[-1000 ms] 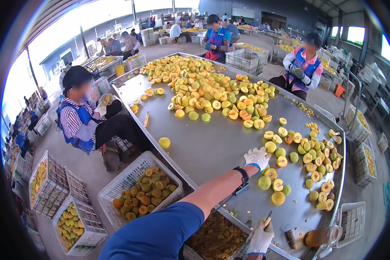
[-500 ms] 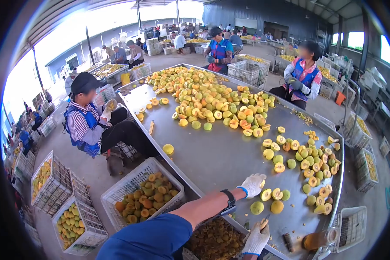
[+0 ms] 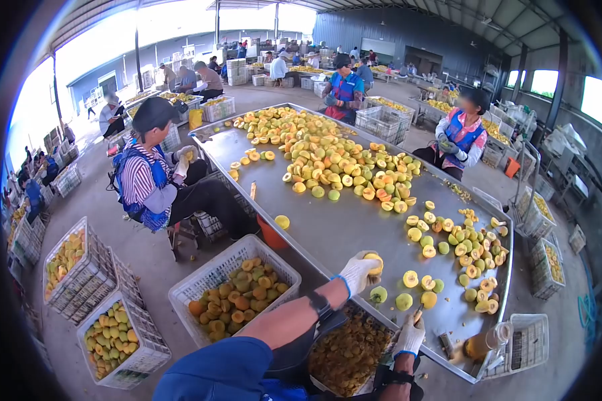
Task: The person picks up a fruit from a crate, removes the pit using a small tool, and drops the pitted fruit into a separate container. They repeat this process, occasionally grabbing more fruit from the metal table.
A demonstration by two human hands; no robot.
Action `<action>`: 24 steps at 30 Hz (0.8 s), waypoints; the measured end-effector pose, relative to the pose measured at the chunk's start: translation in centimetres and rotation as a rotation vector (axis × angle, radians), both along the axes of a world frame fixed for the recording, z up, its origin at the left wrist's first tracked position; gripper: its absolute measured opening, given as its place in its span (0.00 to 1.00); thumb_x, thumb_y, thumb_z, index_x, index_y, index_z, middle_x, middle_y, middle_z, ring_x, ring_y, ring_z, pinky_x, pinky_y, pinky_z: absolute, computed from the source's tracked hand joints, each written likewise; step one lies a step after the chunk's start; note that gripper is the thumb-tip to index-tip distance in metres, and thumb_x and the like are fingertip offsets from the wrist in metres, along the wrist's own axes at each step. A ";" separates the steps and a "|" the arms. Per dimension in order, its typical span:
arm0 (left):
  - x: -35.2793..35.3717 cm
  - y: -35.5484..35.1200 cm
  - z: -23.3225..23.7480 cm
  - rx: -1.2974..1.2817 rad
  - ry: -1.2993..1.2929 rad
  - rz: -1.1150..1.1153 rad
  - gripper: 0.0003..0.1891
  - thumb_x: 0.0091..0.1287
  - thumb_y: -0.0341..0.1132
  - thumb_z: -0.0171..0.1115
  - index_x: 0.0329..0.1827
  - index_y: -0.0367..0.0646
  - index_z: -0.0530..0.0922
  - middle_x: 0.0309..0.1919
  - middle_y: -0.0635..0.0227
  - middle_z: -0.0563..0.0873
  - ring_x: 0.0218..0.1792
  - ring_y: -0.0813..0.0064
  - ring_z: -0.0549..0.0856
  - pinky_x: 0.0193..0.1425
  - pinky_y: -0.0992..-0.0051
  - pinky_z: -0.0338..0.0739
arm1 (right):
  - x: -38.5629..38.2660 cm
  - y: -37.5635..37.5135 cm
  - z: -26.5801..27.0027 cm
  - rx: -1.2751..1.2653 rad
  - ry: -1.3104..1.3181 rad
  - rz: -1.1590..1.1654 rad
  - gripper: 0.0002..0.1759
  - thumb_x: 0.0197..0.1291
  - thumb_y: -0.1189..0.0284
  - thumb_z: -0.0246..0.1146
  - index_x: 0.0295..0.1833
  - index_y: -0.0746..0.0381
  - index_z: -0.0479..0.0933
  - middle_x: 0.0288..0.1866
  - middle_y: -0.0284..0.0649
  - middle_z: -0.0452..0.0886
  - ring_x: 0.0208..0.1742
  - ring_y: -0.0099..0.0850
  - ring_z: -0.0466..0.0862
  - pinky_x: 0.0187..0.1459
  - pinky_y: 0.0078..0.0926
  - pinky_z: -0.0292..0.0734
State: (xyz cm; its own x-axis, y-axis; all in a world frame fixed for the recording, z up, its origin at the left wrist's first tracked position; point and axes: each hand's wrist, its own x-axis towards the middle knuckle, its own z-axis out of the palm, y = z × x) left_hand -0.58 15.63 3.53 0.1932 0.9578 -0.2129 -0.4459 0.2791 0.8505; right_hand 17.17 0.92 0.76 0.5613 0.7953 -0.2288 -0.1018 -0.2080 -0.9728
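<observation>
My left hand [image 3: 360, 274], in a white knitted glove, is closed around a yellow peach half [image 3: 376, 263] above the near edge of the metal table [image 3: 314, 224]. Lower right, my gloved right hand [image 3: 410, 335] grips a small knife [image 3: 418, 316]; mostly its brown part shows, and the blade is hard to make out. Just beyond the knife sit a whole orange peach [image 3: 429, 300] and cut halves [image 3: 428, 281]. A green peach [image 3: 404, 302] and a smaller green one [image 3: 378, 295] lie between my hands.
A large heap of halved peaches [image 3: 341, 157] covers the far table. Below my arms is a crate of brown scraps [image 3: 348, 357]; left of it, a white crate [image 3: 180, 294] holds peaches. An amber jar [image 3: 481, 344] stands at the right corner. Co-workers [image 3: 155, 167] sit around the table.
My left hand has drawn back left from the cut fruit, lifting a peach half. My right hand has moved up, bringing the knife near the orange peach. The view has shifted slightly.
</observation>
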 end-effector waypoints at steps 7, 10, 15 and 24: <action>-4.5 -11.0 -3.7 -0.438 -0.716 -0.048 0.17 0.80 0.44 0.49 0.56 0.41 0.76 0.54 0.54 0.82 0.53 0.53 0.83 0.59 0.45 0.79 | -5.3 -4.8 -2.9 0.035 -0.073 0.164 0.19 0.77 0.63 0.59 0.58 0.69 0.78 0.47 0.35 0.81 0.45 0.20 0.76 0.47 0.21 0.74; -4.9 -12.4 -5.2 -0.322 -0.624 -0.057 0.16 0.79 0.42 0.50 0.58 0.40 0.76 0.54 0.55 0.82 0.53 0.54 0.83 0.59 0.47 0.79 | -8.2 -7.1 0.2 0.067 -0.015 0.176 0.16 0.78 0.63 0.57 0.53 0.66 0.78 0.40 0.31 0.80 0.40 0.20 0.75 0.42 0.22 0.74; -7.0 -12.4 -1.8 -0.318 -0.756 -0.175 0.16 0.74 0.35 0.55 0.59 0.35 0.77 0.53 0.55 0.83 0.54 0.56 0.84 0.59 0.52 0.80 | -9.6 -8.4 1.7 0.120 -0.303 0.296 0.14 0.78 0.64 0.57 0.47 0.65 0.78 0.26 0.35 0.77 0.28 0.24 0.74 0.32 0.29 0.72; -7.1 -13.2 2.8 -0.189 -0.726 -0.254 0.17 0.75 0.40 0.58 0.56 0.36 0.78 0.53 0.49 0.84 0.54 0.50 0.85 0.59 0.50 0.82 | -12.2 -8.7 6.7 0.037 -0.512 0.323 0.12 0.71 0.65 0.62 0.47 0.65 0.77 0.31 0.61 0.81 0.38 0.62 0.84 0.34 0.50 0.76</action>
State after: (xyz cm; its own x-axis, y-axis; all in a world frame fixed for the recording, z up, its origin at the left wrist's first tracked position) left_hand -7.67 2.47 6.31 0.5545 0.8256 -0.1046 -0.7741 0.5578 0.2994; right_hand 4.96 -7.76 7.48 0.3219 0.9460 0.0379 0.4440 -0.1155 -0.8885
